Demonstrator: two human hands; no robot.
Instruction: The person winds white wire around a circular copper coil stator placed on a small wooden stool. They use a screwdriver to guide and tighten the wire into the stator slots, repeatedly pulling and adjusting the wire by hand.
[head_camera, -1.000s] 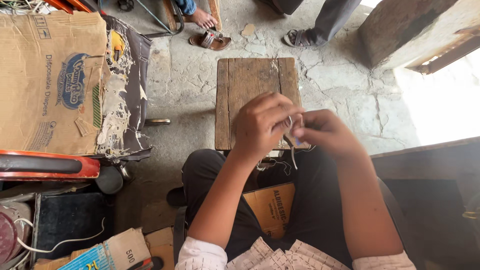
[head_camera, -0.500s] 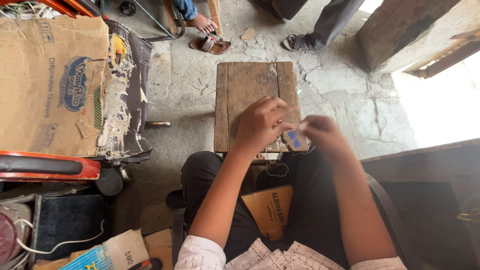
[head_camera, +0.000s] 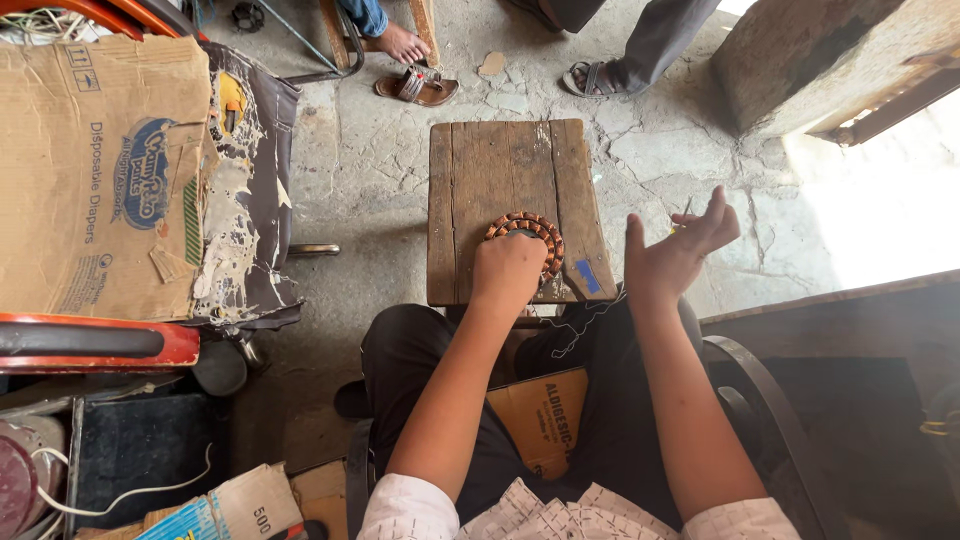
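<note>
1. On the small wooden stool in front of my knees lies a ring-shaped copper coil, a round winding of reddish wire, at the stool's 5 o'clock corner.
2. My left hand rests on the near side of that coil, fingers curled down over its 6 o'clock edge and pressing it to the wood; my knuckles hide part of the ring.
3. My right hand hangs in the air at 3 o'clock from the coil, off the stool's edge, palm turned inward, fingers spread, thumb standing up apart from them.
4. Something thin and pale shows by my right fingertips; I cannot tell whether they pinch it.
5. A blue patch sits on the stool at the coil's 4 o'clock, between my two hands.
6. A cardboard box lies on the ground between my legs, at 6 o'clock.
7. At 9 o'clock stands a big, torn cardboard sheet.
8. At 12 o'clock, beyond the stool, other people's sandalled feet stand on cracked concrete.
</note>
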